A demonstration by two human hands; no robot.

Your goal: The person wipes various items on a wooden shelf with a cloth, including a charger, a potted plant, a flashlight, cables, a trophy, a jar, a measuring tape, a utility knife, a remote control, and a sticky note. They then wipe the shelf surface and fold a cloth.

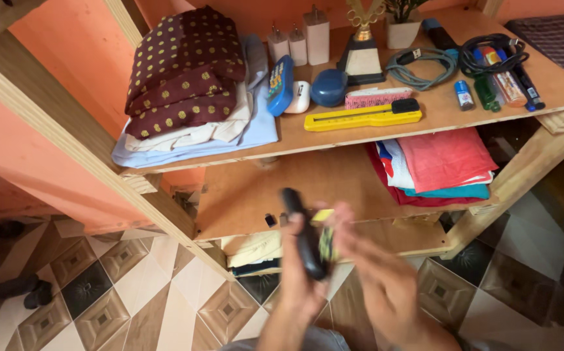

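Below wooden shelf (334, 133), left hand (301, 273) gripping black device (305, 237), right hand (379, 273) blurred, grip unclear, folded clothes (444, 162) behind.

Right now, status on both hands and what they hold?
Left hand gripping a black handheld device. Right hand blurred, fingers at a small yellow-black item. Wooden shelf ahead, nothing between.

Folded cloth (184, 71): maroon, gold-dotted. Utility knife (363, 117): yellow, black slider. Brush (377, 97): pink. Folded towel (444, 158): coral red. Handheld device (305, 237): black. Floor tiles (106, 286): cream and brown diamonds. Wall (54, 78): orange.
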